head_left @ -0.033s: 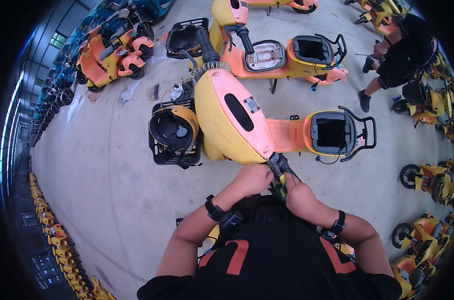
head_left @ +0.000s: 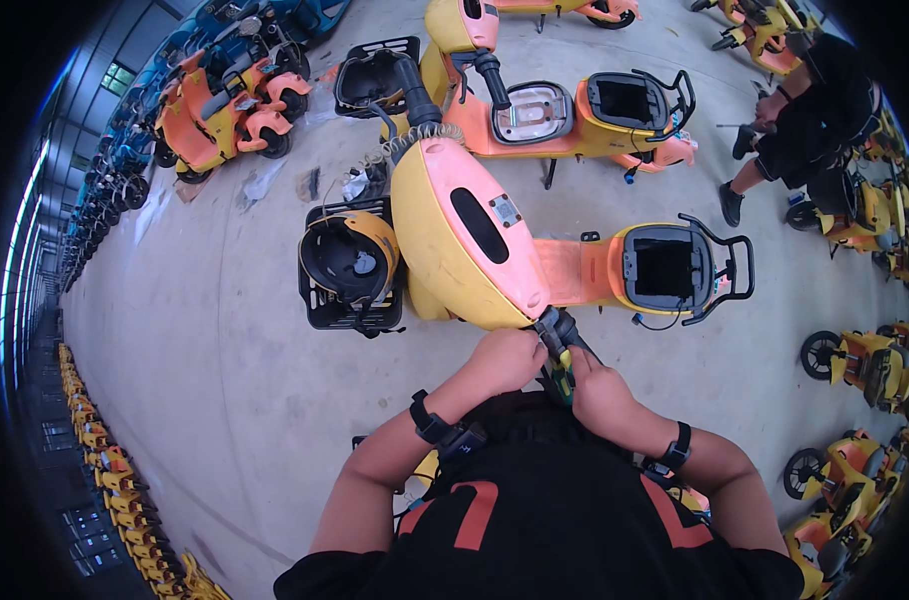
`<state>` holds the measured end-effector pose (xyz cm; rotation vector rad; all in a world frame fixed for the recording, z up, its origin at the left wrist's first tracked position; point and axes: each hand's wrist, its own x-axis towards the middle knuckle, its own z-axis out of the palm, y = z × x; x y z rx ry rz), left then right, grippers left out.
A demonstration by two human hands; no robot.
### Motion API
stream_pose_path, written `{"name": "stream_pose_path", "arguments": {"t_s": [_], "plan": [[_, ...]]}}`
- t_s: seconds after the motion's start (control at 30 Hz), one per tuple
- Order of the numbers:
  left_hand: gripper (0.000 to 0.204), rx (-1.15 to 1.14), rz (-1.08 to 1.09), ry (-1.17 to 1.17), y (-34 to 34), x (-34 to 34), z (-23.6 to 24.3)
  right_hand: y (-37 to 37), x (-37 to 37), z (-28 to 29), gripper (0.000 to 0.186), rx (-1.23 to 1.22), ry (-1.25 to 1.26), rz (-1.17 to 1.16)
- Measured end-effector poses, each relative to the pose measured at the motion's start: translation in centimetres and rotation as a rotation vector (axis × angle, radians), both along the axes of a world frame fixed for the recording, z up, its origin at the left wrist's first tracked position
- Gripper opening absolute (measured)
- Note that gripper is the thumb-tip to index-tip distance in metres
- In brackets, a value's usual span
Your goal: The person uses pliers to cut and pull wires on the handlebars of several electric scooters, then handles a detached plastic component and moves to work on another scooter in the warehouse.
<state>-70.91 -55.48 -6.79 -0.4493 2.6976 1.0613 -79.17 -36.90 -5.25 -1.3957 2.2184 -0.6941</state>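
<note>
A yellow-and-pink scooter [head_left: 479, 270] stands in front of me, its black handlebar grip [head_left: 564, 330] pointing down toward my body. My left hand [head_left: 509, 355] is closed at the inner part of that handlebar, just below the pink-and-yellow front cover; its fingertips and what they pinch are hidden. My right hand [head_left: 602, 398] is wrapped round a green-and-yellow tool [head_left: 561, 375] held against the handlebar, close beside my left fingers. A yellow helmet [head_left: 372, 235] lies upturned in the black front basket [head_left: 329, 312], left of the cover.
Another yellow-and-pink scooter [head_left: 534, 140] stands beyond, and a co-worker in black [head_left: 824, 110] bends at the upper right holding a thin rod. More scooters line the right [head_left: 859, 365] and far left [head_left: 109, 450]. Plastic scraps [head_left: 259, 180] lie on the concrete floor [head_left: 234, 380].
The co-worker at the upper right has shifted very slightly. My hands, the tool and the scooter look the same.
</note>
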Motion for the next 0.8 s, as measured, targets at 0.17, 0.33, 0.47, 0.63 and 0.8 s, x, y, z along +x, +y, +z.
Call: {"name": "stream_pose_path", "arguments": {"t_s": [0.17, 0.33, 0.47, 0.63, 0.8], "plan": [[0.028, -0.135, -0.126, 0.112, 0.0, 0.4, 1.4, -0.6, -0.4, 1.3, 0.042, 0.161, 0.069, 0.061], [0.024, -0.228, -0.24, 0.208, 0.2, 0.6, 1.5, -0.6, -0.7, 0.1, 0.043, 0.122, -0.055, 0.033], [0.023, -0.315, -0.212, 0.213, 0.9, 0.7, 1.3, -0.4, 0.4, 0.1, 0.046, 0.089, -0.008, 0.001], [0.024, -0.247, -0.2, 0.165, -0.1, 1.5, 1.4, -0.9, 0.9, 0.9, 0.044, 0.171, 0.022, -0.007], [0.025, -0.24, -0.103, 0.133, -0.4, 2.4, 1.8, -0.8, -1.6, 1.2, 0.037, 0.079, -0.361, -0.014]]}}
